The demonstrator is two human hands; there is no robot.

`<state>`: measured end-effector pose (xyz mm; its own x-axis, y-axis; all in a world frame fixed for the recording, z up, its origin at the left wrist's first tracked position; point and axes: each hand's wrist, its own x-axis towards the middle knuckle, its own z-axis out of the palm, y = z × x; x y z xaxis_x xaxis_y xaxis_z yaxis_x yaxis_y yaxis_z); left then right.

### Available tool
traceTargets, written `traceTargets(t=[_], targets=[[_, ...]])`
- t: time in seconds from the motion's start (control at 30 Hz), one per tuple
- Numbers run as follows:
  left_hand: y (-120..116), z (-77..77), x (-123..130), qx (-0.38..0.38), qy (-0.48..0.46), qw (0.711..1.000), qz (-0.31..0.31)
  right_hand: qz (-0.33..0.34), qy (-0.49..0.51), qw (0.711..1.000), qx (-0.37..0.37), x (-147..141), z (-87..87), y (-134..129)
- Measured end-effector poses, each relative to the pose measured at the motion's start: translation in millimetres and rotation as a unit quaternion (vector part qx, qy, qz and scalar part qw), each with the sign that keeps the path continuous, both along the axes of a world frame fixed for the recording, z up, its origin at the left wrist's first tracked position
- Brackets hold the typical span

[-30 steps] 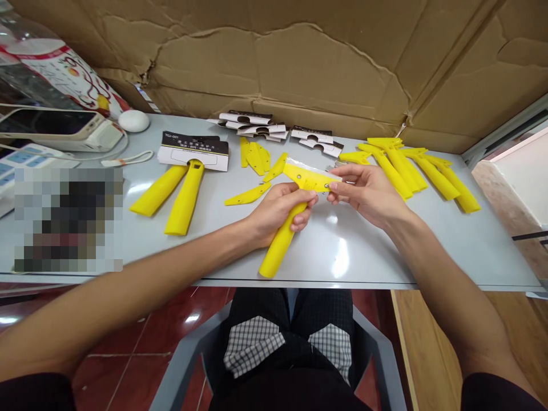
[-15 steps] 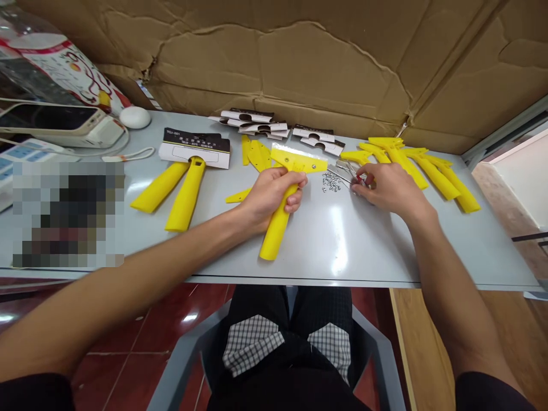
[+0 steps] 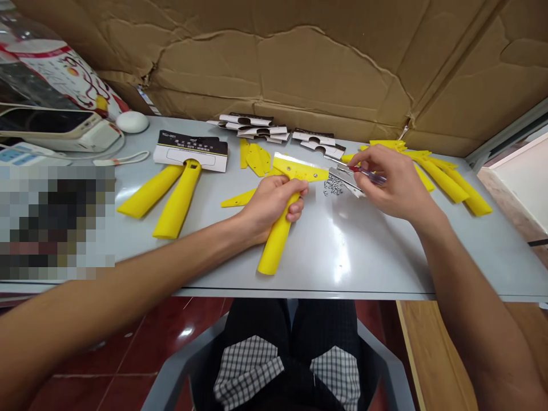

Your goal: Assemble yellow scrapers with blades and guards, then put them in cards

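Observation:
My left hand (image 3: 276, 206) is wrapped round the handle of a yellow scraper (image 3: 274, 248), whose wide head carries a clear strip and two screws. In my right hand (image 3: 391, 181) is a screwdriver (image 3: 370, 175) with a clear and red handle, its thin shaft pointing left above the metal blades. Small screws (image 3: 333, 185) lie in a pile just right of the scraper head. Metal blades (image 3: 345, 180) rest beside that pile, partly under my right hand. Flat yellow pieces (image 3: 258, 160) lie behind my left hand, and another (image 3: 237, 198) is left of it.
Two yellow scrapers with a black-and-white card (image 3: 190, 157) lie at left. Several yellow handles (image 3: 454, 180) are at right. Folded cards (image 3: 252, 127) lie along the cardboard (image 3: 278, 68). A phone (image 3: 47, 123), white mouse-like object (image 3: 132, 121) and bottle (image 3: 64, 71) stand far left.
My right hand has lifted the screwdriver off the table beside the blades. The scraper stays in my left hand. The whole view has shifted slightly.

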<state>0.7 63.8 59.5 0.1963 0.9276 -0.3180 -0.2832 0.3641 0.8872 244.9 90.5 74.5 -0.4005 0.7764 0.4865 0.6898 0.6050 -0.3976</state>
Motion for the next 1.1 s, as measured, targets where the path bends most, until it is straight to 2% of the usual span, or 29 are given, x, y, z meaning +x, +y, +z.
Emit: traceTargets(t=[0.23, 0.73, 1.1], targets=[[-2.2, -0.8, 1.8, -0.001, 0.01, 1.0, 0.011, 0.051, -0.01, 0.998, 0.017, -2.7, 0.5, -5.5], [-4.8, 0.2, 3.9, -0.003, 0.033, 0.999, 0.006, 0.037, -0.078, 0.996, 0.03, -3.0, 5.0, -11.4], [-4.3, -2.0, 6.0, -0.015, 0.039, 0.999, 0.012, 0.0, -0.207, 0.978, -0.013, -16.1, 31.2, -13.1]])
